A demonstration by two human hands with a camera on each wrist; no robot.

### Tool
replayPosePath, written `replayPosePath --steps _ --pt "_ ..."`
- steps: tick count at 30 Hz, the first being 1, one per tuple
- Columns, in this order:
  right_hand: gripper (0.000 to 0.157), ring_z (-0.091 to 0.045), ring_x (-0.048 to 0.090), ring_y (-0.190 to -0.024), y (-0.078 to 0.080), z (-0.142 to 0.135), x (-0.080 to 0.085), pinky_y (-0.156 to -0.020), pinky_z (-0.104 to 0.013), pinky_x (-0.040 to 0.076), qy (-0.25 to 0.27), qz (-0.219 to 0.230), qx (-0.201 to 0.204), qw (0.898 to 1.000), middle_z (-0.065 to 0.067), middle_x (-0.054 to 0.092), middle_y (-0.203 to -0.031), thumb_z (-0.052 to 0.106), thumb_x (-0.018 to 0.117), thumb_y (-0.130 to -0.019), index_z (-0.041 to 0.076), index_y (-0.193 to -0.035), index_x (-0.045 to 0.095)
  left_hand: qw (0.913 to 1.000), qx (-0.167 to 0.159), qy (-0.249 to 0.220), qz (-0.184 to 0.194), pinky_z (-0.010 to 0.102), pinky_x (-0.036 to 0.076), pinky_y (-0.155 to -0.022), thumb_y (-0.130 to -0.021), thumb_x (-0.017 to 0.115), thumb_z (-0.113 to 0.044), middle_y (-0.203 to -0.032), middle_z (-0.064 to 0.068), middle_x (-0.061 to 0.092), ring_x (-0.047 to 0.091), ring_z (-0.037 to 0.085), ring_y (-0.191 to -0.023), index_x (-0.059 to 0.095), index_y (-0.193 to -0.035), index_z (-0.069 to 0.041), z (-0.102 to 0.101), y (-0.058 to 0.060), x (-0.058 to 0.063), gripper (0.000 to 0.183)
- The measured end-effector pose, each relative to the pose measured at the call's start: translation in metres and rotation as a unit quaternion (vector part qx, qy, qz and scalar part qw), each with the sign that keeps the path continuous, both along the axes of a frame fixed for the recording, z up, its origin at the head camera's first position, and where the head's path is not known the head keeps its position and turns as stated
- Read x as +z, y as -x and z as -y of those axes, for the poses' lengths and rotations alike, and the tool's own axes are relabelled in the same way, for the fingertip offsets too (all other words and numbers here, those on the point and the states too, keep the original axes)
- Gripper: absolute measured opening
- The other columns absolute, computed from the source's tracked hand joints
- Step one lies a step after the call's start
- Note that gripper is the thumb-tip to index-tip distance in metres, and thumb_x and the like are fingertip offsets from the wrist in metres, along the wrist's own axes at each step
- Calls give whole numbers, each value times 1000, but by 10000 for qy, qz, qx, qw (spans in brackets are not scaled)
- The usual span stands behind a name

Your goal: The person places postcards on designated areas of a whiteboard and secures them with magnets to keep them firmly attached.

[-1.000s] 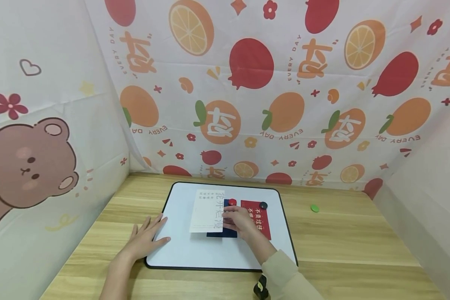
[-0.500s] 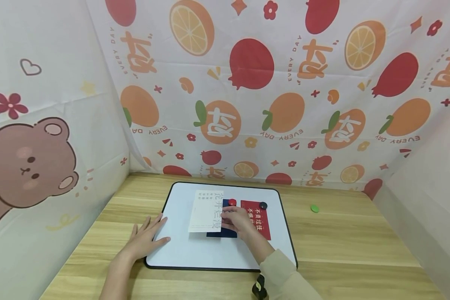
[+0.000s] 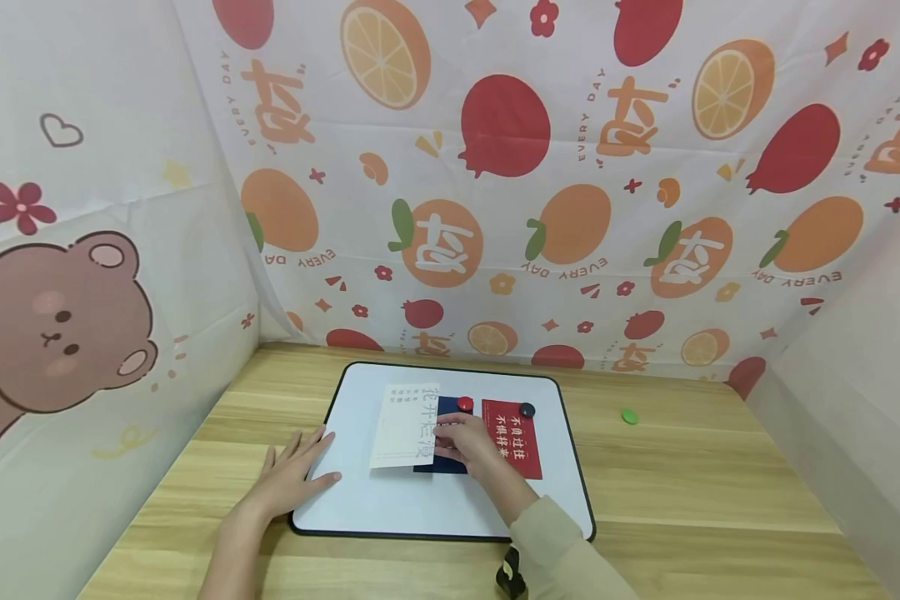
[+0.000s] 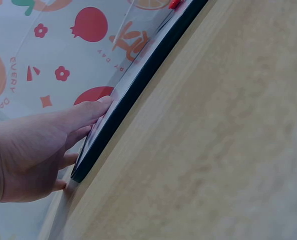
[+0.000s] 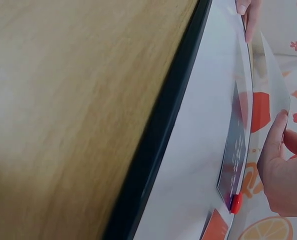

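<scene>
My right hand (image 3: 468, 442) pinches the right edge of a white card (image 3: 405, 425) with grey printed characters, holding it raised above the whiteboard (image 3: 375, 508). In the right wrist view thumb and fingers meet at the lower end of that card (image 5: 274, 82). Partly behind hand and card lies a dark blue card (image 3: 450, 462), a red round magnet (image 3: 465, 403) at its top. To its right a red card (image 3: 531, 454) with white characters sits under a black magnet (image 3: 527, 410). My left hand (image 3: 285, 479), fingers spread, rests across the board's left edge.
A green round magnet (image 3: 629, 416) lies on the wooden table (image 3: 705, 483), right of the board. Printed cloth (image 3: 502, 225) hangs behind and at the sides. A small black and yellow object (image 3: 510, 573) shows by the right sleeve, its kind unclear.
My right hand has carried the white card slightly left, uncovering more of the dark blue card and the red card's characters. The left hand stays in place.
</scene>
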State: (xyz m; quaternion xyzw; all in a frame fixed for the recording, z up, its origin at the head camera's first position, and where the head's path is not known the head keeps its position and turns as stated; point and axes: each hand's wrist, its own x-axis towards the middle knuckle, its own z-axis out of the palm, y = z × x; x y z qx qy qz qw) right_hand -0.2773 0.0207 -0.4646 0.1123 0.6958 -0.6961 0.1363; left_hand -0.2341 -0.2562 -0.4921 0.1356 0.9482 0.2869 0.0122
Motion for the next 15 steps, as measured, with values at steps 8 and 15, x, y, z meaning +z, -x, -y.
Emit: replayPosePath --steps 8,15 --pt "22 -19 63 -74 1 12 -1 -72 -31 53 -77 35 35 10000 -11 63 -88 4 61 -87 0 -108 61 10000 20 -1 73 68 -4 -96 -86 60 -45 -145 22 25 9 51 -129 40 -137 0 0 0 1 71" --pt "19 -19 63 -74 4 20 -6 -69 -29 54 -207 41 11 9998 -9 62 -87 4 61 -87 1 -105 63 9999 14 65 90 68 -4 -96 -86 59 -46 -145 22 25 9 51 -129 40 -137 0 1 1 0 71"
